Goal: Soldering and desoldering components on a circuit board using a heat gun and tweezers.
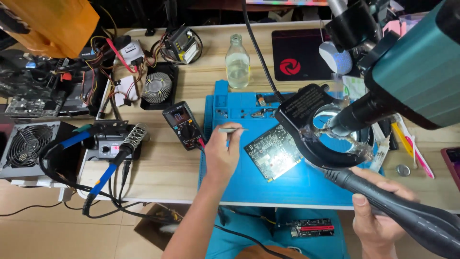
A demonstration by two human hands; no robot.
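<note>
One circuit board [272,152] lies on the blue mat [306,184] on the desk [167,165], with one multimeter [184,125] beside it. The left hand [221,156] pinches one pair of tweezers [232,129] just left of the board; the right hand [378,211] is closed around one black hot-air handle [407,216].

- The microscope body [421,67], teal, is cut off by the top and right edges.
- The black ring light [311,144] covers the right corner of the circuit board [273,152] and part of the blue mat [297,184].
- The right hand [378,216] runs off the near edge; its grip on the black handle [407,216] hides the palm.
- The left hand [221,156] hides the tweezers' [233,129] lower end.
- An orange object [52,21], far left, is blurred and cropped.
</note>
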